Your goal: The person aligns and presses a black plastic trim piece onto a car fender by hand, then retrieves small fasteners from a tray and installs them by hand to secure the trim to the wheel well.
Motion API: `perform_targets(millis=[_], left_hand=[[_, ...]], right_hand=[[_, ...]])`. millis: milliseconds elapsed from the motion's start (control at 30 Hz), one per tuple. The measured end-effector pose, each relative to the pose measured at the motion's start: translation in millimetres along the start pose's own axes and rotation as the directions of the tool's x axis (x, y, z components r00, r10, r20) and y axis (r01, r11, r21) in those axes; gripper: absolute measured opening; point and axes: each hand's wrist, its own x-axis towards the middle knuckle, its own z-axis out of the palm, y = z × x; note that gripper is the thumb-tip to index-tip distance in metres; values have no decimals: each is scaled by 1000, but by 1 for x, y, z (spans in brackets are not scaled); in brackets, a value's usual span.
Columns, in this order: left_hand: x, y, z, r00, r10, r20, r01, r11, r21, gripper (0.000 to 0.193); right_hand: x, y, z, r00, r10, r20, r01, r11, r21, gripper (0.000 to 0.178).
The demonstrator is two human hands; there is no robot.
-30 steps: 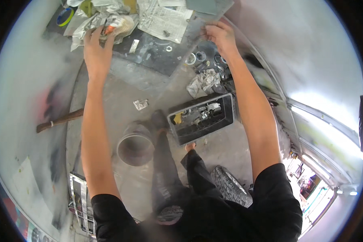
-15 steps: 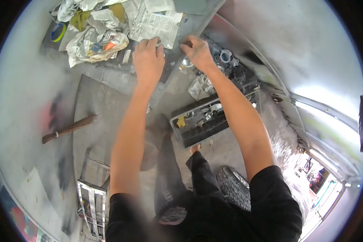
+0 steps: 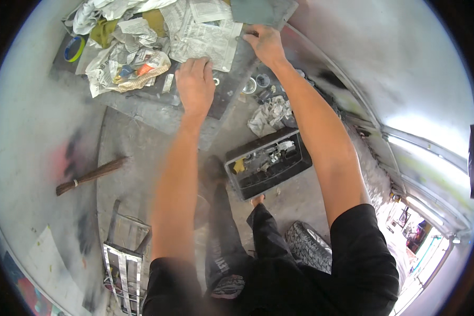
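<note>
Perhaps steadying the newspaper (image 3: 208,43), upper centre, the left hand (image 3: 196,87) rests, fingers together, at its lower edge, while the right hand (image 3: 268,46) (cannot tell if pinching) curls below a grey-green sheet (image 3: 253,11).

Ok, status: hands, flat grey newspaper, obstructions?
Left hand at near edge of flat grey newspaper, contact unclear. Right hand beside grey-green sheet, grip unclear. Crumpled grey newspaper bundle left of both hands.

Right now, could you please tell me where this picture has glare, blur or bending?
Head view: white glare on the right wall and a washed-out doorway; head view: left forearm soft and hazy, while the left hand and tire look clearer; head view: fisheye bending toward the dark rim.
</note>
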Motion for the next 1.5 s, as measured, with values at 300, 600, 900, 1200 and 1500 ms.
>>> perform_targets(millis=[300, 600, 900, 1200, 1500], left_hand=[[-1, 0, -1, 998, -43, -51, 39, 996, -78, 11], [0, -6, -3, 989, -141, -47, 128, 969, -209, 12], [12, 4, -66, 784, -450, 427, 591, 330, -736, 18], [-53, 144, -82, 808, -265, 527, 590, 368, -719, 14], [-97, 202, -97, 767, -242, 595, 611, -10, -792, 13]], right_hand=[[-9, -14, 10, 994, -110, 0, 110, 994, 0, 22], [-19, -29, 11, 1000, -18, -4, 18, 1000, -20, 18], [-77, -51, -34, 829, 314, 463, -510, 83, 856, 15], [-180, -101, -109, 795, 252, 551, -575, 25, 818, 19], [-252, -121, -182, 845, 282, 454, -442, -109, 891, 27]])
